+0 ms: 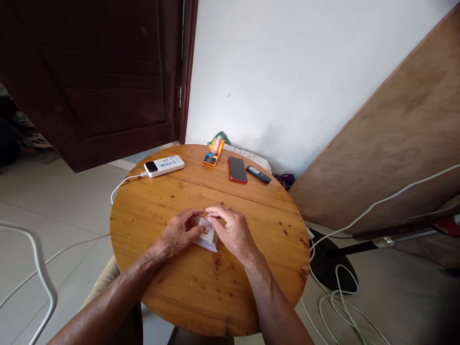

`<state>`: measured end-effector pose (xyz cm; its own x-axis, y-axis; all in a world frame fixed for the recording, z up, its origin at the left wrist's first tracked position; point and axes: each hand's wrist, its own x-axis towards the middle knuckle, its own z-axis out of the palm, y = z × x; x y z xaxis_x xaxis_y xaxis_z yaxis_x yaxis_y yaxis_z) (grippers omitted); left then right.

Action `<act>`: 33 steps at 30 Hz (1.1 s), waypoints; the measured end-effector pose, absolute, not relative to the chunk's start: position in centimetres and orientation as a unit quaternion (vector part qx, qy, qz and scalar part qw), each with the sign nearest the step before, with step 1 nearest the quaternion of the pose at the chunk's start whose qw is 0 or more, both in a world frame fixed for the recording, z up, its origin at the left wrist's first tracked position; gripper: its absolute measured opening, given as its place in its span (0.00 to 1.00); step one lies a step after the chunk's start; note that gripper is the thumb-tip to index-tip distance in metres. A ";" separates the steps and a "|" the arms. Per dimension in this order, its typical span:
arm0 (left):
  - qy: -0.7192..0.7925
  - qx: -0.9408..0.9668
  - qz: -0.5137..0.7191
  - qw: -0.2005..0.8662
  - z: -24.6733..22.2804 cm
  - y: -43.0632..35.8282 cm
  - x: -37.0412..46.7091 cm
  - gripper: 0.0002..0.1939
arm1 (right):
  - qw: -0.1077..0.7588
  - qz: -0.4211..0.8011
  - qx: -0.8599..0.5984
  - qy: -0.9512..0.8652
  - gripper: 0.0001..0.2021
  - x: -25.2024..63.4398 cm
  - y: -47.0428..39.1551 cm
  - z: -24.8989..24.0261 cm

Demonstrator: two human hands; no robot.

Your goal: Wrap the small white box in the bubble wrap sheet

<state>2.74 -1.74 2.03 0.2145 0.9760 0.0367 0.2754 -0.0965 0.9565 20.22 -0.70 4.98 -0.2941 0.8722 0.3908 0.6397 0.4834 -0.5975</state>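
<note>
A small white packet in clear plastic wrapping [208,233] lies near the middle of the round wooden table. My left hand [180,229] grips its left side, thumb across the top and fingers behind. At the packet's far right corner, my right hand [230,229] is closed in a pinch on the wrapping. Part of the packet is covered by my fingers. A loose flap of the plastic sticks out at the end nearest me.
Toward the back of the wooden table [161,287] stand an orange tape dispenser [214,151], a red-edged phone [237,169] and a dark blue handheld device [258,174]. A white power bank [164,166] with a cable lies at the back left. Cables [345,306] coil on the floor.
</note>
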 end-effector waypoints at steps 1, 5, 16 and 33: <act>0.495 0.633 0.385 0.455 2.0 -1.7 2.8 0.23 | 0.344 0.158 -0.480 -0.791 0.13 20.3 -0.8 5.0; 0.493 0.641 0.382 0.448 2.2 -1.7 2.8 0.21 | 0.333 0.125 -0.478 -0.803 0.12 20.3 -1.2 5.3; 0.482 0.649 0.405 0.427 1.5 -1.5 2.9 0.18 | 0.329 0.026 -0.457 -0.826 0.13 20.0 -3.4 4.5; 0.474 0.656 0.403 0.427 0.6 -1.3 2.6 0.18 | 0.306 -0.112 -0.435 -0.840 0.22 19.5 -7.0 2.2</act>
